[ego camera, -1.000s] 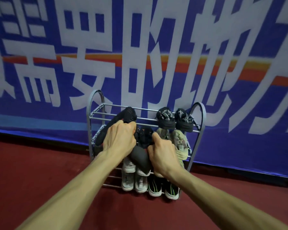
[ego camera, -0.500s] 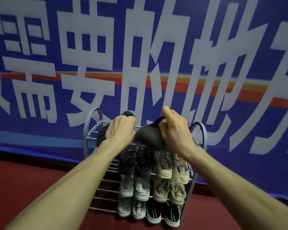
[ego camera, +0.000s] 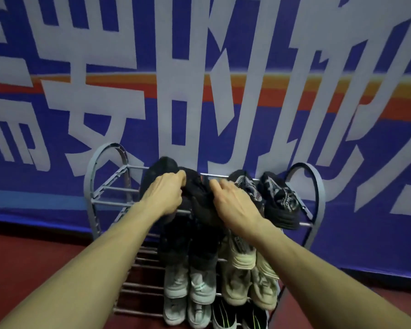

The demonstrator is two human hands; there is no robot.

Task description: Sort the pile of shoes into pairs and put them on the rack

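A grey metal shoe rack stands against the banner wall. On its top shelf lie two black shoes side by side. My left hand grips the left black shoe. My right hand rests on the right black shoe, fingers curled over it. Right of them sits a pair of black patterned shoes. Lower shelves hold dark shoes, beige sneakers, grey-white sneakers and black shoes with green stripes.
A large blue banner with white characters and an orange stripe covers the wall behind the rack. The floor is dark red. The left part of each rack shelf shows bare bars.
Both hands carried the two black shoes from the middle of the rack up to the top shelf and lowered them onto it; the view has closed in on the rack.
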